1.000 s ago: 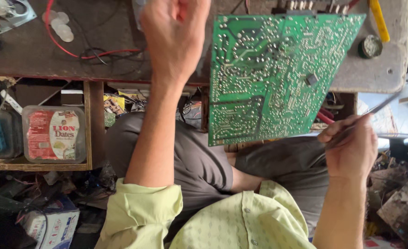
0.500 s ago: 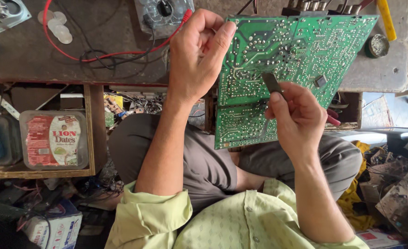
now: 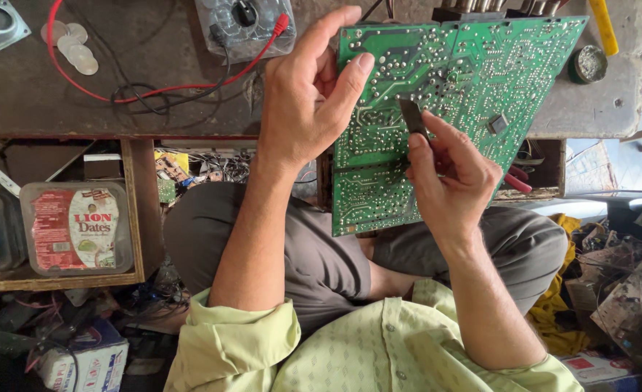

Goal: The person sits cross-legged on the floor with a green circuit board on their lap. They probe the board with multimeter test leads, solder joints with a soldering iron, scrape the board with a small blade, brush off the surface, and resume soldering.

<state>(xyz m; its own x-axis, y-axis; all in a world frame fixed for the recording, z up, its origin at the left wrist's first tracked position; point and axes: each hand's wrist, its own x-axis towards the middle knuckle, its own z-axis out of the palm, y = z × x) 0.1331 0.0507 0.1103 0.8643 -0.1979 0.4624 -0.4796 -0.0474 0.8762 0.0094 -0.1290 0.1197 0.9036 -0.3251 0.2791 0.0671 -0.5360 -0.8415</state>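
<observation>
Above my lap, my left hand (image 3: 303, 109) grips the green circuit board (image 3: 473, 87) by its left edge, thumb pressed flat on the solder side, fingers wrapped behind. Board is tilted, solder side facing me, its top edge leaning against the worn surface (image 3: 45, 101), lower corner hanging over my knees. My right hand (image 3: 455, 185) is closed around a small dark flat-tipped tool (image 3: 412, 118), pinched between thumb and fingers, tip touching the board near its middle. A small dark square part (image 3: 497, 124) sits on the board just right of the tool.

On the surface: red wire (image 3: 154, 91) looping left of my left hand, running to a clear plastic box with a black knob (image 3: 244, 25); pale round discs (image 3: 74, 47) near the far left; a small round tin (image 3: 588, 64) just right of the board; a yellow handle (image 3: 605, 25) at the top right. Below the surface, in a wooden shelf (image 3: 136, 210), a clear lidded food tub with a red label (image 3: 78, 229). Cluttered scrap on the floor on both sides, details too jumbled to tell.
</observation>
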